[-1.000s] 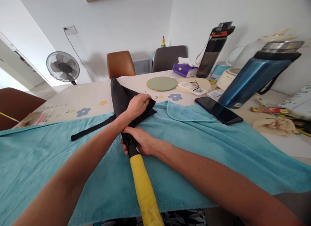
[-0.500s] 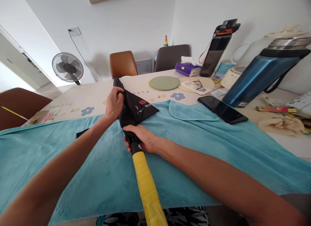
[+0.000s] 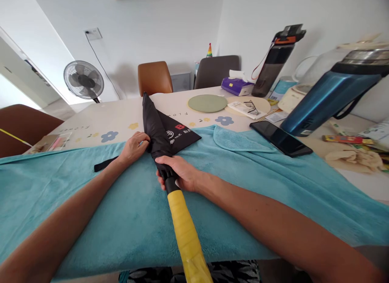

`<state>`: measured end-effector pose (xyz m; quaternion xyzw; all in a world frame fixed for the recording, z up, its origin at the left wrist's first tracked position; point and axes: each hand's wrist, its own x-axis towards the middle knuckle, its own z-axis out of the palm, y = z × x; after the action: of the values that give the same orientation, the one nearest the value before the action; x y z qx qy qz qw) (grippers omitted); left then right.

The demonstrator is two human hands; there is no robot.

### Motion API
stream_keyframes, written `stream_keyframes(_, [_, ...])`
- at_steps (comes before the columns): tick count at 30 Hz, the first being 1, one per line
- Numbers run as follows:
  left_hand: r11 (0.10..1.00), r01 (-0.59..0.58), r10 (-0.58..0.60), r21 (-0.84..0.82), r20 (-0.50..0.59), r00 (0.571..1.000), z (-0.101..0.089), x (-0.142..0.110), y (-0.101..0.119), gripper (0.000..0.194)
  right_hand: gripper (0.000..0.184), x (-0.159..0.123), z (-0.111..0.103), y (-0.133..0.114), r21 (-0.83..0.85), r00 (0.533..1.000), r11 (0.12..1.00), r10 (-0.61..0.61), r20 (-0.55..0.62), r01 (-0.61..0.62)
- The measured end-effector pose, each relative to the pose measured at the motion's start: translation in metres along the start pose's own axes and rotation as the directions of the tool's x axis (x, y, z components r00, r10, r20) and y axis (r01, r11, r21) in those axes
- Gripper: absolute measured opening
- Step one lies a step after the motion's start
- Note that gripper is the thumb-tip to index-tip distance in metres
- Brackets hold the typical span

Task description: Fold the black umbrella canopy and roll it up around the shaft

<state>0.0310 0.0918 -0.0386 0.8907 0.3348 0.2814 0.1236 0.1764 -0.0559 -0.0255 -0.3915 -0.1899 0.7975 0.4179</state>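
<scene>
A folded black umbrella (image 3: 156,131) with a yellow-wrapped handle (image 3: 186,230) lies across a blue towel, its tip pointing away from me. My right hand (image 3: 178,171) is closed round the umbrella at the lower end of its canopy, just above the handle. At the canopy's left edge, my left hand (image 3: 135,147) has its fingers curled in against the black fabric; the fingertips are partly hidden. One loose canopy panel (image 3: 182,135) with white and red print spreads out to the right. A black strap (image 3: 105,164) sticks out beneath my left wrist.
The blue towel (image 3: 243,202) covers the table's near side. To the right are a phone (image 3: 281,138), a blue bottle (image 3: 331,96), a dark bottle (image 3: 272,66), glasses (image 3: 251,108) and a tissue pack (image 3: 237,86). A green round mat (image 3: 207,103) lies further back.
My left hand has moved down and toward me along the canopy's left side. The canopy's upper part now lies narrower and smoother. My right hand keeps its hold.
</scene>
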Motion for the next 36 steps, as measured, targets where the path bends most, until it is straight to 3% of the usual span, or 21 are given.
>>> stream_keyframes(4, [0.998,-0.063,0.063,-0.014,-0.01,0.998,0.001,-0.001,0.0,0.019,0.017,0.0,0.0,-0.001,0.002,1.0,1.0,0.019,-0.01,-0.019])
stream_keyframes(11, [0.989,-0.016,0.02,-0.146,0.026,0.999,-0.001,-0.006,0.003,0.024,0.02,-0.001,0.0,-0.001,-0.014,1.0,1.0,0.019,-0.007,-0.019])
stream_keyframes(20, [0.98,0.061,-0.04,-0.19,0.117,0.992,-0.007,-0.007,0.009,0.034,0.017,-0.001,0.0,-0.001,-0.01,1.0,1.0,0.002,0.001,-0.002])
stream_keyframes(29, [0.987,-0.141,0.146,-0.076,0.071,0.987,0.0,-0.01,0.0,0.016,0.019,-0.001,0.0,-0.001,0.001,1.0,1.0,-0.002,-0.001,0.002])
stream_keyframes(36, [0.972,-0.229,0.223,0.059,0.09,0.971,-0.001,-0.014,0.002,0.018,0.021,-0.001,0.0,-0.002,0.01,0.999,0.999,0.049,-0.004,-0.049])
